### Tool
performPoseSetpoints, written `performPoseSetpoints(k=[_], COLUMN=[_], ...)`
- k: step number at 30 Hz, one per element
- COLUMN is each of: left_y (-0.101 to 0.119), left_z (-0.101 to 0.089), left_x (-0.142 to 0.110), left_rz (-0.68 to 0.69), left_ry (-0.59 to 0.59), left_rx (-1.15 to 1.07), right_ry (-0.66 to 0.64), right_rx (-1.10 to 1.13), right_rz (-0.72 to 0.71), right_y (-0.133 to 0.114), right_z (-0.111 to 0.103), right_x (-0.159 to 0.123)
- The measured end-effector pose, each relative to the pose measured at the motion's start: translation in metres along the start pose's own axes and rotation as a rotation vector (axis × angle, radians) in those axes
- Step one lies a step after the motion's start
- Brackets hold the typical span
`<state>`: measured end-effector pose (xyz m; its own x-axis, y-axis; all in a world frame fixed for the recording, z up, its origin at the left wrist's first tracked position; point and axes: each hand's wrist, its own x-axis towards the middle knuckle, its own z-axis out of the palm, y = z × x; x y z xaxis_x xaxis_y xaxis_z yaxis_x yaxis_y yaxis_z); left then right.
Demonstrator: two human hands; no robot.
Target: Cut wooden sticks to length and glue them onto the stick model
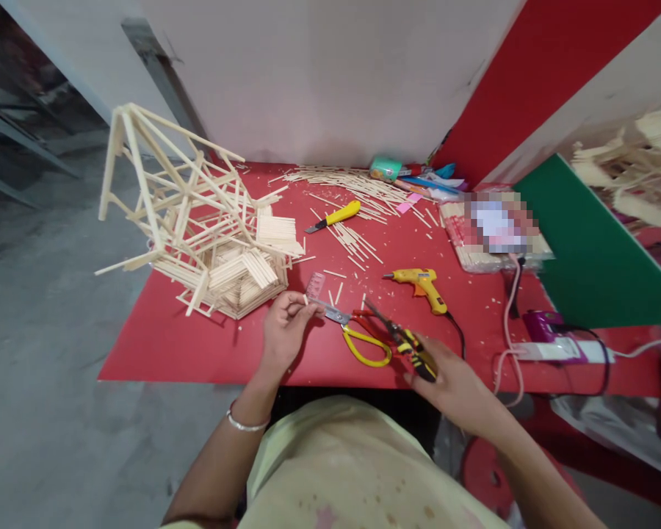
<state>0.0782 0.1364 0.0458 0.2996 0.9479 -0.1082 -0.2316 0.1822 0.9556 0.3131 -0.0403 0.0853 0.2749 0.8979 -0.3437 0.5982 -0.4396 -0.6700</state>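
My left hand is closed in a pinch on a short wooden stick, whose pale end shows at the fingertips. In my right hand are black-and-yellow pliers, with their jaws pointing left above the table. Between both hands lie scissors with yellow and red handles; their blades reach toward my left fingers. A clear pink ruler rests just beyond that hand. To the left stands a lattice structure of glued sticks, with a layered, many-sided stick part at its lower right.
On the red tabletop are a yellow utility knife, a corded yellow glue gun and many loose sticks. A white power strip with cables lies at the right, near a green board. A wall borders the back.
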Motion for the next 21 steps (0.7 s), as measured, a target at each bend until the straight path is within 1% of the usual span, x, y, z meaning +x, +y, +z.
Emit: performPoseSetpoints(k=[1,2,3,5,8,10,11,13,14,15,16,17,19,21], left_y=[0.001,0.001,0.001,0.000,-0.004,-0.006,-0.006,-0.005,-0.004,-0.004,-0.004,-0.005,-0.008,-0.012], left_z=[-0.001,-0.001,0.000,0.004,0.010,0.012,0.012,0.010,0.009,0.009,0.008,0.007,0.005,0.003], left_x=[-0.004,-0.008,-0.012,-0.019,-0.025,-0.028,-0.029,-0.031,-0.032,-0.033,-0.034,-0.034,-0.034,-0.033], left_rz=[-0.014,-0.031,-0.047,-0.076,-0.119,-0.148,-0.156,-0.155,-0.149,-0.144,-0.141,-0.140,-0.140,-0.131], left_ry=[-0.026,-0.055,-0.079,-0.100,-0.080,-0.057,-0.049,-0.034,-0.029,-0.028,-0.031,-0.038,-0.054,-0.047], left_rx=[0.009,0.022,0.030,0.024,-0.015,-0.022,-0.016,0.005,0.013,0.017,0.017,0.013,0.002,-0.005], right_ry=[0.146,0.249,0.318,0.371,0.383,0.425,0.462,0.519,0.507,0.463,0.401,0.327,0.223,0.177], right_rx=[-0.179,-0.326,-0.438,-0.581,-0.706,-0.757,-0.759,-0.705,-0.663,-0.628,-0.611,-0.624,-0.706,-0.803], right_rz=[0.037,0.084,0.124,0.150,0.119,0.046,-0.020,-0.200,-0.296,-0.377,-0.437,-0.466,-0.455,-0.407], right_y=[0.005,0.010,0.015,0.021,0.023,0.019,0.015,0.005,-0.001,-0.007,-0.013,-0.020,-0.030,-0.037], right_z=[-0.001,-0.001,0.000,0.003,0.009,0.013,0.015,0.022,0.026,0.031,0.037,0.044,0.055,0.062], right_x=[0.001,0.003,0.005,0.009,0.016,0.020,0.022,0.027,0.029,0.032,0.035,0.039,0.047,0.055])
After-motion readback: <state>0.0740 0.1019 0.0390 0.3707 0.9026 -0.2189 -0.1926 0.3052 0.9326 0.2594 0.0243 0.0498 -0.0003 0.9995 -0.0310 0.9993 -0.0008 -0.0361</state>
